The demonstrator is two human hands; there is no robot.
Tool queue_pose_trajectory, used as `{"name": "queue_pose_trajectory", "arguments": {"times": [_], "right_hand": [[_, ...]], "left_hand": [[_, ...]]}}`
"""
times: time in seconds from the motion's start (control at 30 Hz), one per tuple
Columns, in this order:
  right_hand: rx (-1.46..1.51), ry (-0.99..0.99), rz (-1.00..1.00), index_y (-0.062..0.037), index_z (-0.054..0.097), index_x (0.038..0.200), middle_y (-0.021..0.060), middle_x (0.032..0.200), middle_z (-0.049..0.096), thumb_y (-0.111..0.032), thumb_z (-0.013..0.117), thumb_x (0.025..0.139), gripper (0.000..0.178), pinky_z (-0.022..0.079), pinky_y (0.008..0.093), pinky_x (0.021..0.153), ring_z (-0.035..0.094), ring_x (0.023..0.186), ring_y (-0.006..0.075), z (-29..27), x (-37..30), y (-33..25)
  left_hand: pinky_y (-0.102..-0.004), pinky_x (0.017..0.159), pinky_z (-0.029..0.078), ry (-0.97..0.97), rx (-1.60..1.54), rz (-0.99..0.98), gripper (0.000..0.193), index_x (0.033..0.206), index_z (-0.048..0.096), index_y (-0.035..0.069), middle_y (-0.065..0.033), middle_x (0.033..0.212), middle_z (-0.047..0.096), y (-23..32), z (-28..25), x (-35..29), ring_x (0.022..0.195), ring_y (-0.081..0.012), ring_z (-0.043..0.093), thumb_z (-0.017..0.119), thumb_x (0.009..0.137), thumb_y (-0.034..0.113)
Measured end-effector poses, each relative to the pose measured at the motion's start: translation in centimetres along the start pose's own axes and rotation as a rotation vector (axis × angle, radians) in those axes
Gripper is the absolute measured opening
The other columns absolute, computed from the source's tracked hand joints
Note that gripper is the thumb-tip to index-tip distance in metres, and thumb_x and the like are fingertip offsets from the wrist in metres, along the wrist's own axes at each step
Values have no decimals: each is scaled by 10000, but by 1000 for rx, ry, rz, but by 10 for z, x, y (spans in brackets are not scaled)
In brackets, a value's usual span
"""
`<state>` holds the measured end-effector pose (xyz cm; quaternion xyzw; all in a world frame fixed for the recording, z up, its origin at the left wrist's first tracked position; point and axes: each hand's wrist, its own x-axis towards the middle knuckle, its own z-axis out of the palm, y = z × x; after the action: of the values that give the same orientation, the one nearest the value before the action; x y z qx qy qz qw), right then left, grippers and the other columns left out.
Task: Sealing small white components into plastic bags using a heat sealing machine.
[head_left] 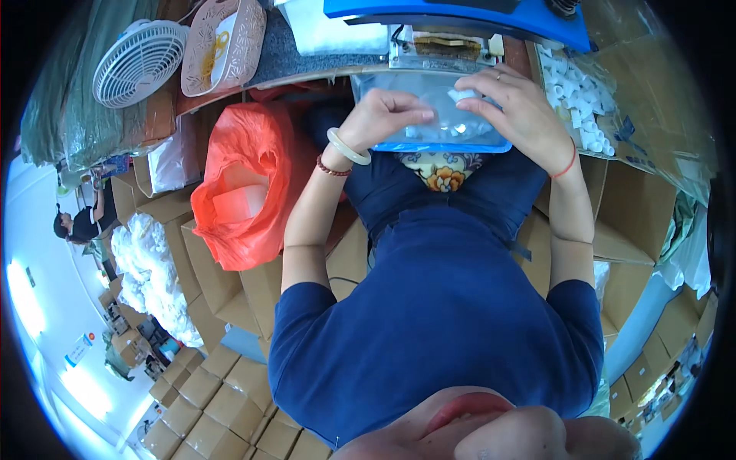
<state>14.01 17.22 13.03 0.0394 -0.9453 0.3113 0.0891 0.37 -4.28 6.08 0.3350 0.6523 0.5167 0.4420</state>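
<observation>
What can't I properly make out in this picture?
All in the head view:
Whether the left hand holds anything: its fingertips are blurred.
The full shape of the white piece: partly covered by the right hand.
The top of the blue machine: cut off by the upper edge.
What the distant person handles: too small.

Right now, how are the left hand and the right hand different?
At the wrist, the left hand wears a pale bangle and a dark red beaded bracelet, the right hand a thin red band. The right hand shows a ring; none is visible on the left hand. The right hand holds a small white piece; whether the left hand holds anything is unclear. Both are over the blue-edged tray.
</observation>
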Motion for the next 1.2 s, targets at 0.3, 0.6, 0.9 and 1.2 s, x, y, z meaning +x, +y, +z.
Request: {"name": "queue_pose_trajectory", "arguments": {"times": [0.3,0.6,0.9,1.2], "right_hand": [[-457,426,543,-64,631,1147,169,1003,660,-154,570,956,220,504,438,777,629,910,386,3,-55,35],[-269,388,595,-108,611,1225,175,1084,596,-119,634,903,323,519,393,774,639,872,348,24,-99,115],[68,695,576,-68,652,1179,51,1144,617,-146,718,893,303,506,264,775,614,859,116,25,-95,114],[712,497,448,-30,561,1256,67,1144,644,-36,678,909,366,493,243,842,610,975,116,48,-62,22]], "left_hand": [[-349,793,579,96,-840,-170,270,1149,628,-60,-163,1067,700,-40,19,58,971,-273,701,618,950,122],[-295,748,555,193,-140,-85,338,1099,699,-21,-101,963,729,-44,-12,42,841,-168,694,720,898,251],[-449,1004,413,718,1220,456,400,1211,631,74,-94,1251,639,-108,-54,9,1154,-271,592,710,827,157],[-239,796,523,853,367,261,195,1002,742,-3,-72,944,751,-43,-30,-10,846,-92,673,763,826,79]]}}
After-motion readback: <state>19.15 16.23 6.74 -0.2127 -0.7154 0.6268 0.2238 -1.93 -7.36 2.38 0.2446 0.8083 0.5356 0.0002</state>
